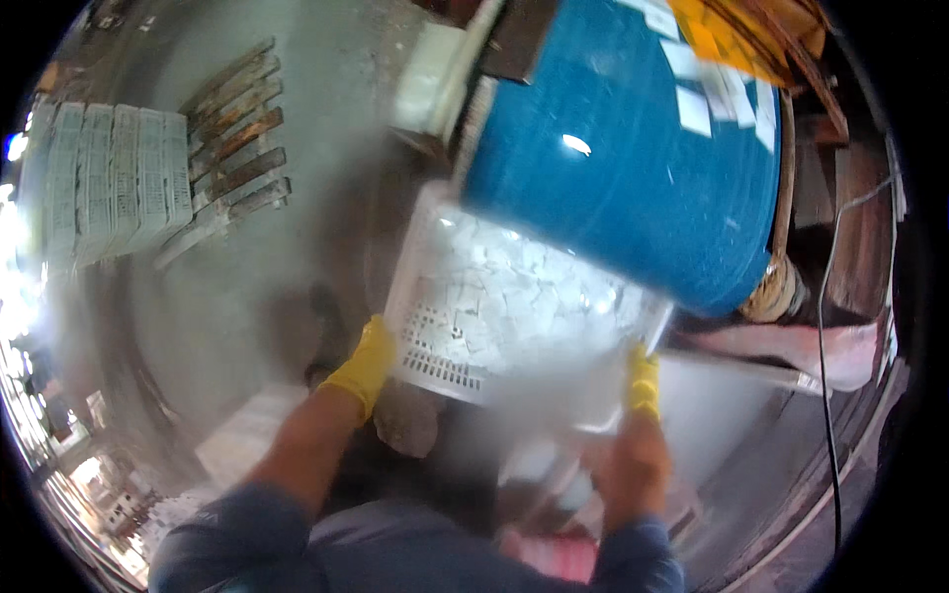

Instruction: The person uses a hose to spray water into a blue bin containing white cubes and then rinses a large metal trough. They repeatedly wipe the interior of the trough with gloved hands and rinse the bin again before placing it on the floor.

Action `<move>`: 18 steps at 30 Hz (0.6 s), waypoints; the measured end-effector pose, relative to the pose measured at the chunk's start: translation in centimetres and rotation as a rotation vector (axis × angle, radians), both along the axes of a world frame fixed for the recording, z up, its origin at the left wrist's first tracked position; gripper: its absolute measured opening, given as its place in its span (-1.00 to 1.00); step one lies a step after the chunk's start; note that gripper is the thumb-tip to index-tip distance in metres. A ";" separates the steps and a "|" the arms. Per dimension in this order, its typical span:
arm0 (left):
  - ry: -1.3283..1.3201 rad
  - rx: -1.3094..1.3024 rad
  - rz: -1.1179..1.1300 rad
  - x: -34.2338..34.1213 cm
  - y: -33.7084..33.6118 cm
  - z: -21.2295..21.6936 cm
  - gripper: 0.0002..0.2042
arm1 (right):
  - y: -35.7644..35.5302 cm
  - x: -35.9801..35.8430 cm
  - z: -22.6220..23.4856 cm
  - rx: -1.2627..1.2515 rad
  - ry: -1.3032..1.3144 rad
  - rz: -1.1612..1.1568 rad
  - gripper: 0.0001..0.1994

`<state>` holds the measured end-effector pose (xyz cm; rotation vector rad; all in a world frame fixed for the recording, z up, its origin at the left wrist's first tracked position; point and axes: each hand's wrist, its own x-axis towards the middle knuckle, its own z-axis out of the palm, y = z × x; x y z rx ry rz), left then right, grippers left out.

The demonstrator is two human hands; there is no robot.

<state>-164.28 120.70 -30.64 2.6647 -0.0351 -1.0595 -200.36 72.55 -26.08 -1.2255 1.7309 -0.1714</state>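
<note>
A white perforated plastic crate (440,368) is held in front of me, with many flat white pieces (514,287) lying in it. My left hand (368,361), in a yellow glove, grips the crate's left side. On its right side my right hand (643,381), also yellow-gloved, is closed at the edge. Both hands' fingertips are partly hidden by the crate, and its near part is blurred. Just beyond the crate stretches a blue rounded surface (623,148), with several white pieces (694,111) scattered on its far right part.
Wooden pallet slats (237,138) lie on the floor at the left, beside stacked pale blocks (119,178). A yellow-orange item (736,40) rests at the far right of the blue surface. A dark cable (826,395) hangs down the right side. A pale box (427,79) stands at the back.
</note>
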 end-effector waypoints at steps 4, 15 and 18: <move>0.062 -0.053 -0.086 3.0 -3.9 4.7 -0.71 | 1.8 -1.3 1.3 0.024 -0.054 -0.076 -0.66; 0.123 -0.132 -0.167 14.3 5.4 9.0 -0.49 | 13.2 9.5 17.6 -0.007 -0.076 -0.135 -0.66; 0.135 -0.233 0.006 15.6 10.6 13.3 -0.51 | 16.1 14.0 19.3 0.033 -0.140 -0.030 -0.68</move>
